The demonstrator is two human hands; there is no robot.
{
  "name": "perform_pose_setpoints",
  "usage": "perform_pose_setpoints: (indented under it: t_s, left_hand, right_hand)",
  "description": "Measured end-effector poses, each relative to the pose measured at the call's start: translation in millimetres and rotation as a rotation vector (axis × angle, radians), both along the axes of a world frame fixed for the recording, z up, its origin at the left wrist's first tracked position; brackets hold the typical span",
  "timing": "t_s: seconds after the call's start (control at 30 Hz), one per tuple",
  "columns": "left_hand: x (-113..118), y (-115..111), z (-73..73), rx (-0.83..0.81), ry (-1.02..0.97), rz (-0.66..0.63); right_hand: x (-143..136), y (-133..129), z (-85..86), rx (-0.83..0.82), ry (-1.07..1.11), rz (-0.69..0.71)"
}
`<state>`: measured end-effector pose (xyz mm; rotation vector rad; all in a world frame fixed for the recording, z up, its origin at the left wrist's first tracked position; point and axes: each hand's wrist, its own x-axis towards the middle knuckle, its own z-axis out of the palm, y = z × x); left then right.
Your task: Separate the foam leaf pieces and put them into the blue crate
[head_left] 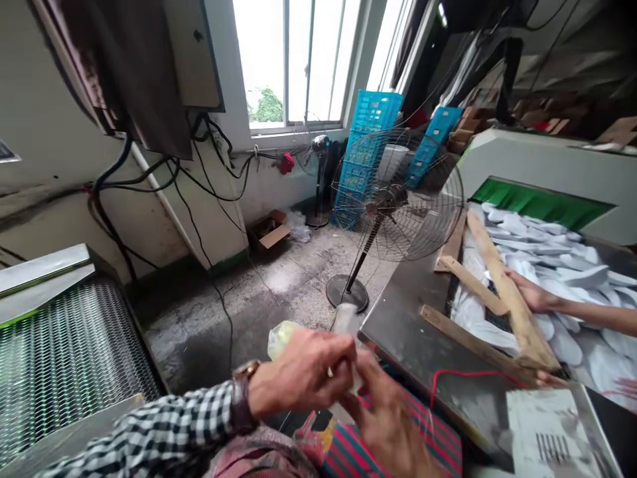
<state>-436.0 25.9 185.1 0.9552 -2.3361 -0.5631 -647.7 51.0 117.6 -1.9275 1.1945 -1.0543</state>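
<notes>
My left hand (306,372), with a watch on the wrist and a checked sleeve, has its fingers curled and pinched together. Against it lies my right hand (388,421), fingers bent inward and somewhat blurred. A whitish, translucent strip-like piece (346,318) sticks up above the fingers, and more of it shows between the two hands; its kind cannot be made out. Behind my left hand is a clear plastic bag (283,337) with something pale yellow in it. Striped red and teal cloth (418,425) lies below my right hand.
A caged floor fan (371,209) stands ahead, with stacked blue crates (365,149) behind. To the right, another person's hand (532,292) touches a wooden frame (490,259) beside many white sole-shaped pieces (572,272). A mesh conveyor (84,372) lies left. Cables cross the floor.
</notes>
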Motion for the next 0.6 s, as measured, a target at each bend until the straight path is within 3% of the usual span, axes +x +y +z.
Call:
perform_pose_setpoints:
  t_s: [0.1, 0.17, 0.23, 0.3, 0.37, 0.47, 0.53, 0.6]
  left_hand:
    - [-17, 21, -24.4, 0.060, 0.058, -0.129]
    - [-20, 32, -45.2, 0.129, 0.085, -0.155]
    - [-20, 37, -68.2, 0.219, 0.088, -0.128]
    - [-20, 40, -90.0, 0.323, 0.096, -0.139]
    - [-25, 43, -106.6, 0.450, 0.140, -0.196]
    - [-39, 55, -119.7, 0.614, 0.230, -0.173]
    - [-47, 61, -127.7, 0.634, 0.225, -0.128]
    - [-54, 51, -140.2, 0.539, 0.133, -0.113]
  right_hand:
    - [0, 16, -44.3, -0.010, -0.037, 0.006]
    - [-4, 26, -67.0, 0.102, -0.056, -0.118]
    - [-6, 37, -75.9, 0.234, -0.059, -0.258]
    - [-3, 45, -72.1, 0.275, -0.069, -0.308]
    - [1, 51, -61.0, 0.230, -0.075, -0.268]
    - [2, 62, -42.8, 0.145, -0.027, -0.219]
    - [1, 69, -35.9, 0.101, 0.034, -0.231]
    - [-3, 69, -36.2, 0.041, 0.054, -0.313]
